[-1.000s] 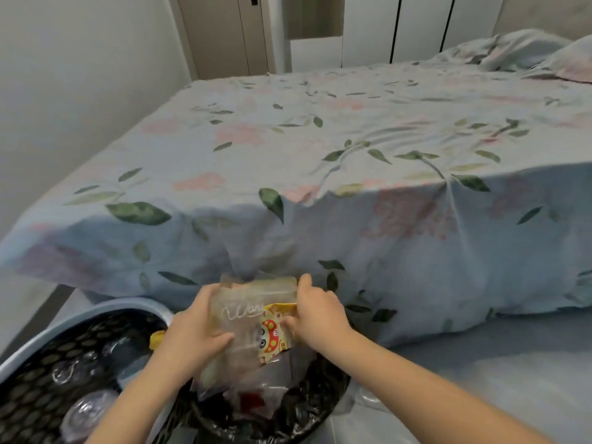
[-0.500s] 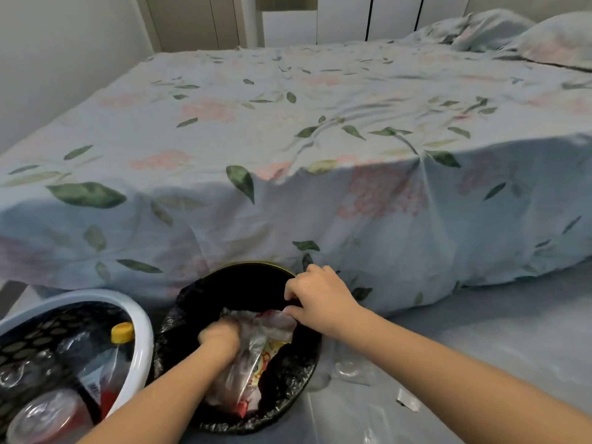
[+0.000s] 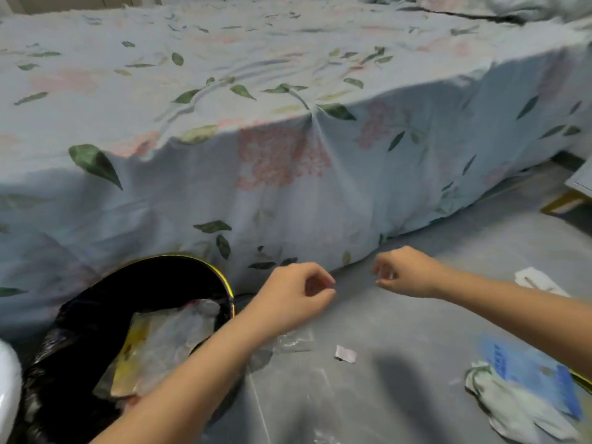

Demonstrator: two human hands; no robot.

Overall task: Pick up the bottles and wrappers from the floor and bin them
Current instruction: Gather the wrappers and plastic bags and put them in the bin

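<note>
A bin lined with a black bag [image 3: 80, 318] stands at the lower left against the bed, with clear and yellow wrappers [image 3: 166, 344] lying inside. My left hand [image 3: 294, 299] hovers just right of the bin, fingers loosely curled, holding nothing. My right hand [image 3: 407, 274] floats a little further right above the floor, fingers curled and empty. On the grey floor lie a clear plastic wrapper [image 3: 288, 342], a small torn scrap [image 3: 346, 354], a blue wrapper [image 3: 531, 376] on a pale crumpled bag [image 3: 512, 415], and a white wrapper [image 3: 538, 280].
The bed with a floral sheet [image 3: 288, 139] fills the upper view, its drape reaching the floor. A white basket edge [image 3: 8, 382] shows at the far left. A yellow-edged object [image 3: 563, 203] sits at the right beside furniture.
Both hands let go of the wrappers in the bin and drew out to the right. My view swung right and down, showing more floor litter.
</note>
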